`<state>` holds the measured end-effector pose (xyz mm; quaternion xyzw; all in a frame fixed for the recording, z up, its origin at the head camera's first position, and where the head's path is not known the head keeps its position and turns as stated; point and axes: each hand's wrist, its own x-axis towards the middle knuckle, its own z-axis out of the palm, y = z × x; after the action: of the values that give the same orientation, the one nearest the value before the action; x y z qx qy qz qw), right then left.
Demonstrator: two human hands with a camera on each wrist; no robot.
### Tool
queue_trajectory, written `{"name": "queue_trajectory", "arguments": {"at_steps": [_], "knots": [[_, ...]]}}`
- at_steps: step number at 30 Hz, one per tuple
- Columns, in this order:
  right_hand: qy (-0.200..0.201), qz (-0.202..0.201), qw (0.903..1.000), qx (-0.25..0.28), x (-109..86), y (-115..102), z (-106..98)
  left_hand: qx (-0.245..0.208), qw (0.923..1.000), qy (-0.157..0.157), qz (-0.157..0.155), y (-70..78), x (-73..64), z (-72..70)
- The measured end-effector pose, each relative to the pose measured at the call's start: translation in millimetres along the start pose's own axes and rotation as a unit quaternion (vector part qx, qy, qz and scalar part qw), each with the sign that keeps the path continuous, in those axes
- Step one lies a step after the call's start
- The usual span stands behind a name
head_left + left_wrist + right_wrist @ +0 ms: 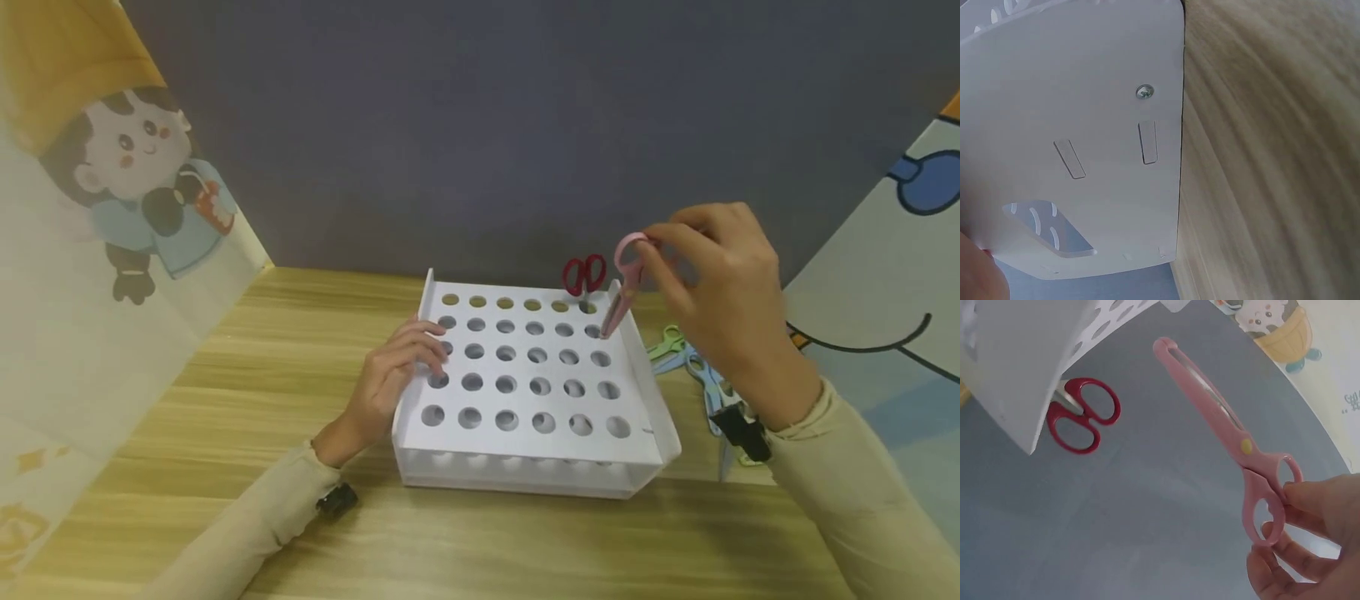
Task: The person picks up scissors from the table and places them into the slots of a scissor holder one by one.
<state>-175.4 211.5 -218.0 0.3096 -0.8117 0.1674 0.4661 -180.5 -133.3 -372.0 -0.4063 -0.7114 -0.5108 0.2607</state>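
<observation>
A white rack (pixel 521 369) with rows of round holes stands on the table. My left hand (pixel 390 379) grips its left side, fingers over the side wall and tips on the top panel; the thumb is hidden in the head view. With my right hand (pixel 708 275) I pinch pink scissors (pixel 1213 412) by the finger loops. They point downward, tip over the right end of the second row from the back; whether it enters a hole I cannot tell. Red-handled scissors (pixel 586 282) stand in the back right corner hole, handles up.
Several scissors lie on the table right of the rack, green ones (pixel 666 343) and blue ones (pixel 703 379) among them, partly beneath my right forearm. A dark grey panel (pixel 487 125) rises behind the rack. Walls with cartoon pictures stand at both sides.
</observation>
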Motion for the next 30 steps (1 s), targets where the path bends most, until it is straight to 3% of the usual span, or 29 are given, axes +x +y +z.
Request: {"name": "queue_trajectory", "arguments": {"at_steps": [13,22,30], "knots": [[-0.066,0.007,0.9971,0.036,33.8,4.6,40.8,0.007,1.0000,0.001,0.003,1.2,2.9,0.5],[-0.130,0.019,0.9907,0.037,36.2,14.7,70.3,0.006,1.0000,0.001,0.001,1.4,1.4,1.3],[-0.151,0.000,0.9880,0.030,36.6,16.3,91.0,0.005,1.0000,0.002,-0.001,1.8,0.7,1.4]]}}
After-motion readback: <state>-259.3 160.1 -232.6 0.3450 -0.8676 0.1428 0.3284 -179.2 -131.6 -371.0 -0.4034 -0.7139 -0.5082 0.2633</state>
